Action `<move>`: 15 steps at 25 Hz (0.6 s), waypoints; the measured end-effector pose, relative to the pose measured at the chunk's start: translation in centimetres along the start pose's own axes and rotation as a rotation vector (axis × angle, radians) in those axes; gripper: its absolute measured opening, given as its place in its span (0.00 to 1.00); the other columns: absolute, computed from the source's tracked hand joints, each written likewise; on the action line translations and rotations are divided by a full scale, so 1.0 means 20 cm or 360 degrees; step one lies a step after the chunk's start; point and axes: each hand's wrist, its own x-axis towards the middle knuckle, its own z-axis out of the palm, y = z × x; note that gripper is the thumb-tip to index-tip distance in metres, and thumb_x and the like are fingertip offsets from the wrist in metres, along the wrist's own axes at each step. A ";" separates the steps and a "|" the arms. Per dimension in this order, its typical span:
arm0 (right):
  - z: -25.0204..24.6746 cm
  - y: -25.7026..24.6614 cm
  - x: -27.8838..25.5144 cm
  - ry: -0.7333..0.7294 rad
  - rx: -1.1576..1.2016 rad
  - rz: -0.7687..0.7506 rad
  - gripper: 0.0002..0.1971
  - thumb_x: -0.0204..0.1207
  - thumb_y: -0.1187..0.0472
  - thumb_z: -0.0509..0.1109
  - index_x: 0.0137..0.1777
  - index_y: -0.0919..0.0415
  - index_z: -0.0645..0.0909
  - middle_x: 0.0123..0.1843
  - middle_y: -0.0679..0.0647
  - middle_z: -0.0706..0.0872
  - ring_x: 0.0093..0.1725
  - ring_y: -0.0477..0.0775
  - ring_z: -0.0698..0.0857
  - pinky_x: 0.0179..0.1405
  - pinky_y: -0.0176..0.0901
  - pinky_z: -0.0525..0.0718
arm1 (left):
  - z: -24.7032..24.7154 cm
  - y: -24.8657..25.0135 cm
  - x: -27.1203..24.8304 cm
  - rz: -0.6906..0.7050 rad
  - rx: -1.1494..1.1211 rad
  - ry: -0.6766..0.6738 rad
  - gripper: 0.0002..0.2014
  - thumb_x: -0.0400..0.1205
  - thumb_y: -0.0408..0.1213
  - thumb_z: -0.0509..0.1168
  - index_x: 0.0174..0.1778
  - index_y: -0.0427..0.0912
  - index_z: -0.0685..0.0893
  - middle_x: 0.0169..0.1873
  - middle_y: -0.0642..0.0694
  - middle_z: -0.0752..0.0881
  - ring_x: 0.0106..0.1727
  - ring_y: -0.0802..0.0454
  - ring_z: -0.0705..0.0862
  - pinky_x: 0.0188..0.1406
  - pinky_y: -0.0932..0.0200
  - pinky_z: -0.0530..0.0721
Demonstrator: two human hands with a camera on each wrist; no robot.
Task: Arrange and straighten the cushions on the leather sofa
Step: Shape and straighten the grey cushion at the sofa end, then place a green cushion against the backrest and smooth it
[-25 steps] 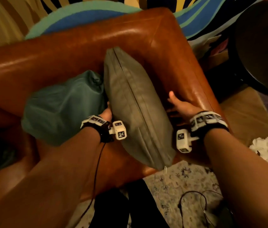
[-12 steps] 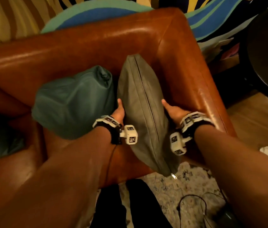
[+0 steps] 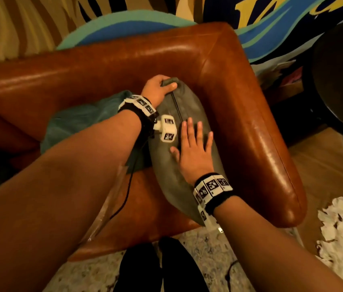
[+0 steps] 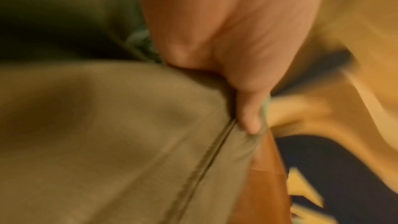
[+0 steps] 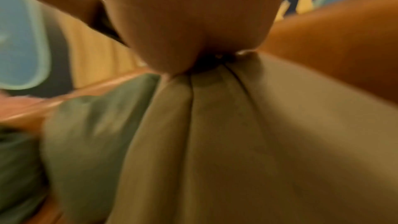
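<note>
Grey cushion [image 3: 166,165] stands on edge in the sofa's [image 3: 240,123] right-hand corner, zip seam up, leaning toward the armrest, its near end overhanging the seat's front edge. Left hand [image 3: 158,89] has fingers and thumb curled round the cushion's far top corner, likely tugging it square against the backrest; the left wrist view shows a thumb pinching cloth beside the seam. Right hand [image 3: 193,152] lies flat, fingers spread and straight, pressing the upper side, holding nothing, probably to steady and smooth it. Teal cushion [image 3: 78,125] sits just left, touching, slumped against the backrest, not yet straightened.
</note>
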 end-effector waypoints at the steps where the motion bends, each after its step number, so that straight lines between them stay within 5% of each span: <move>1: 0.02 0.01 -0.01 0.0017 -0.0043 -0.0060 0.41 0.85 0.35 0.44 0.89 0.58 0.38 0.89 0.53 0.34 0.89 0.61 0.37 0.85 0.70 0.39 | -0.01 -0.01 0.01 -0.0054 -0.0075 -0.0032 0.11 0.75 0.41 0.77 0.49 0.45 0.86 0.47 0.43 0.89 0.50 0.49 0.87 0.65 0.41 0.84; 3: 0.00 0.00 -0.06 -0.0096 -0.0214 -0.0119 0.42 0.84 0.34 0.47 0.89 0.59 0.40 0.90 0.54 0.38 0.89 0.60 0.37 0.84 0.70 0.39 | -0.02 -0.02 0.03 -0.0085 -0.0089 -0.0100 0.12 0.73 0.39 0.78 0.48 0.41 0.86 0.43 0.42 0.89 0.46 0.48 0.88 0.63 0.44 0.86; 5: -0.07 -0.13 -0.06 -0.0162 -0.0230 0.0006 0.38 0.85 0.43 0.52 0.88 0.64 0.47 0.90 0.62 0.45 0.89 0.65 0.42 0.84 0.71 0.41 | -0.04 0.04 0.04 -0.0127 -0.0039 -0.0147 0.17 0.69 0.44 0.81 0.46 0.37 0.89 0.42 0.40 0.92 0.45 0.45 0.91 0.60 0.43 0.88; 7: -0.09 -0.38 -0.09 -0.0237 0.0018 -0.0166 0.26 0.82 0.56 0.58 0.79 0.64 0.72 0.81 0.68 0.70 0.83 0.70 0.66 0.81 0.65 0.63 | -0.07 0.08 0.06 -0.0160 0.0018 -0.0225 0.15 0.68 0.51 0.79 0.42 0.44 0.92 0.44 0.40 0.93 0.50 0.41 0.91 0.59 0.38 0.88; 9: 0.02 -0.59 -0.13 -0.0649 0.0554 -0.0355 0.18 0.81 0.61 0.62 0.67 0.57 0.85 0.69 0.61 0.85 0.70 0.64 0.83 0.69 0.53 0.79 | -0.06 0.09 0.05 -0.0133 0.0096 -0.0207 0.13 0.72 0.52 0.77 0.43 0.47 0.91 0.47 0.40 0.93 0.53 0.41 0.91 0.61 0.39 0.87; 11: 0.15 -0.56 -0.07 -0.1171 0.1121 -0.0114 0.22 0.80 0.61 0.67 0.75 0.58 0.80 0.76 0.59 0.80 0.73 0.58 0.80 0.73 0.48 0.77 | -0.05 0.07 0.05 -0.0110 0.0074 -0.0089 0.15 0.72 0.51 0.78 0.46 0.47 0.88 0.50 0.40 0.91 0.54 0.43 0.90 0.61 0.40 0.87; 13: 0.21 -0.44 0.02 -0.1064 0.1593 0.0534 0.24 0.81 0.59 0.67 0.76 0.64 0.77 0.77 0.60 0.79 0.71 0.57 0.79 0.70 0.46 0.75 | -0.04 0.05 0.07 -0.0102 -0.0018 -0.0005 0.15 0.71 0.52 0.78 0.45 0.47 0.87 0.50 0.40 0.91 0.53 0.42 0.90 0.59 0.41 0.87; 15: 0.26 -0.37 0.04 -0.0870 0.1810 0.0811 0.30 0.78 0.52 0.69 0.78 0.65 0.74 0.75 0.57 0.79 0.72 0.56 0.78 0.74 0.47 0.73 | 0.02 0.07 0.06 -0.0060 0.0034 0.0071 0.16 0.72 0.51 0.78 0.48 0.44 0.89 0.48 0.42 0.91 0.52 0.44 0.89 0.57 0.48 0.88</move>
